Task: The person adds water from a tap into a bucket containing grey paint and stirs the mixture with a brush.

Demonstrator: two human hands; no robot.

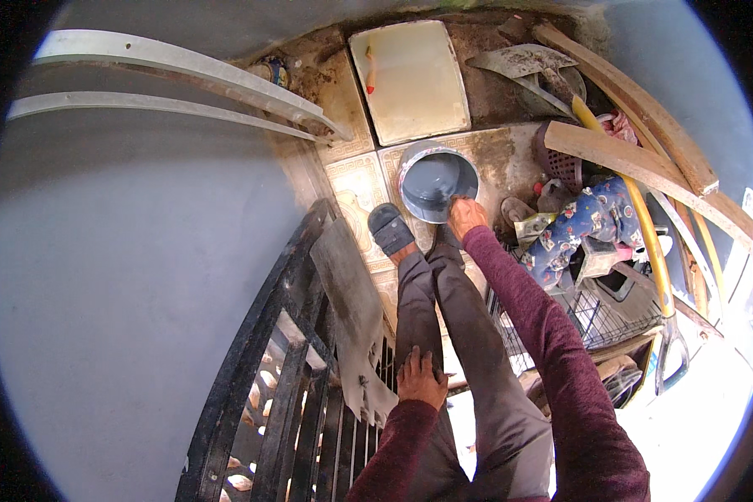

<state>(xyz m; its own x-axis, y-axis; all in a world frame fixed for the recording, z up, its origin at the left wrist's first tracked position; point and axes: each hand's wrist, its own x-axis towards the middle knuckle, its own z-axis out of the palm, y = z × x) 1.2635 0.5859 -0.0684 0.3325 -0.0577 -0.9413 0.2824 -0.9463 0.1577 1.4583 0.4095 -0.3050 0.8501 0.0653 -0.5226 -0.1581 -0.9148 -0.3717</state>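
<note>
A round grey bucket (418,152) stands on the tiled floor just beyond my feet, with grey liquid inside. My right hand (467,216) is closed at its near right rim, fingers curled over the edge. Whether a small tool is also in those fingers is hidden. My left hand (421,381) lies on my left thigh, fingers spread, holding nothing. Beside the bucket rests my left foot in a dark slipper (387,227). Beyond the bucket lies a pale rectangular slab or shallow tray (427,75), bearing a thin red-tipped object (371,79).
A black slatted frame (268,368) with a grey board (351,309) flanks my left. To the right are wooden planks (636,167), a yellow-handled shovel (648,234), blue patterned cloth (590,222), a purple basket (558,163) and a wire rack (598,314). White rails (201,75) lean at the upper left.
</note>
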